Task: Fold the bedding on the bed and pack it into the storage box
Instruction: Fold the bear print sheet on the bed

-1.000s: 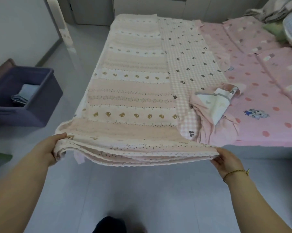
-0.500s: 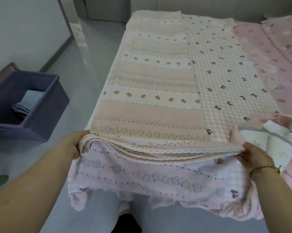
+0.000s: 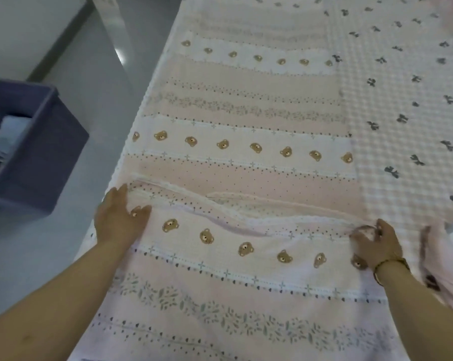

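**A:** What's in the storage box (image 3: 37,152)?

**B:** A folded cloth (image 3: 9,136), pale blue, lying against the near wall. I can't make out anything else inside. The box is purple and open-topped, and it stands on the grey floor (image 3: 76,100) at the left.

**A:** And the blanket (image 3: 246,165)?

**B:** It is spread over the bed, which it hides completely. It has pink and white stripes with rows of little bears. A checked panel (image 3: 402,113) with dark bows runs along its right side.

**A:** How are the hands placed?

**B:** They are well apart, both on the near layer. The left hand (image 3: 118,217) lies flat, palm down and fingers straight and spread, pressing the cloth near the left edge. The right hand (image 3: 376,243) has its fingers curled round a small bunch of blanket at the fold's right end. There is a bracelet (image 3: 387,267) on that wrist.

**A:** Where do the edges run?

**B:** The near layer is folded over the far part. Its lace-trimmed edge wavers from one hand across to the other, not straight. The blanket's left edge slants along the side by the floor.

**A:** Is there room to move?

**B:** A strip of bare floor separates the box from the blanket's edge. At the far right, just beside the right forearm, a crumpled pink cloth (image 3: 434,256) lies blurred.
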The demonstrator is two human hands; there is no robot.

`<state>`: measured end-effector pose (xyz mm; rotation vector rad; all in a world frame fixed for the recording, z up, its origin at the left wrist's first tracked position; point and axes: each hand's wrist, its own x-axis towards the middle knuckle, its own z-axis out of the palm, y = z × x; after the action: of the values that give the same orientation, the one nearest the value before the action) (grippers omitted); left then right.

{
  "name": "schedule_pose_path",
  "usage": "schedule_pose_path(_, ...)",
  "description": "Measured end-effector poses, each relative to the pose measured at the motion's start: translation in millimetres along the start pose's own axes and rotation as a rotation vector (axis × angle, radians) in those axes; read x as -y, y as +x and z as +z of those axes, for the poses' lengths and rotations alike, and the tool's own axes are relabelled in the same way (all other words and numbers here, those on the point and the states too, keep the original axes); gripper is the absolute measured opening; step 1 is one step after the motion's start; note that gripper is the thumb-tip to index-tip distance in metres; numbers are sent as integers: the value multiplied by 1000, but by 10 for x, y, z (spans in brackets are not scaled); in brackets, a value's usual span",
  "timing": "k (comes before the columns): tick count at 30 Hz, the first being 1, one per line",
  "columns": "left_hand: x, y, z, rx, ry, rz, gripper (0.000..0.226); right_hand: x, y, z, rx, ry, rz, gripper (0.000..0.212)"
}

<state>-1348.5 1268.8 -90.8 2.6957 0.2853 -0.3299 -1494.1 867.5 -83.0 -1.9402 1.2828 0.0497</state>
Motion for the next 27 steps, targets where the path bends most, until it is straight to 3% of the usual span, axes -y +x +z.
schedule_pose_path(3, -145, 151, 72, -60, 274, 270, 70, 31, 64, -3, -59, 99, 16, 53)
schedule_pose_path(6, -363, 225, 183, 12, 342, 453, 64, 8, 155, -70, -66, 82, -40, 42)
schedule_pose_path(10, -488, 355, 216, 22, 400, 552, 33, 3, 214, -77, -55, 137, -56, 20)
schedule_pose_path(12, -497, 385, 168, -14, 334, 524, 29, 47, 224, -140, -15, 154, -58, 12)
schedule_pose_path(14, -466, 420, 90, -26, 195, 422, 33, 101, 283, -227, 91, 258, -55, 34)
schedule_pose_path(16, -372, 481, -1, -20, 141, 321, 28, 147, 377, -309, 246, 322, -32, 91)
schedule_pose_path(17, -331, 526, -26, -1, 177, 283, 28, 170, 439, -339, 317, 297, -22, 106)
schedule_pose_path(21, -318, 669, -17, 40, 226, 276, 41, 342, 636, -404, 541, 187, -69, 101)
schedule_pose_path(24, -369, 702, 18, 27, 269, 308, 41, 366, 725, -442, 591, 164, -66, 92)
schedule_pose_path(27, -345, 779, 11, 37, 442, 201, 54, 339, 795, -463, 584, 169, -44, 89)
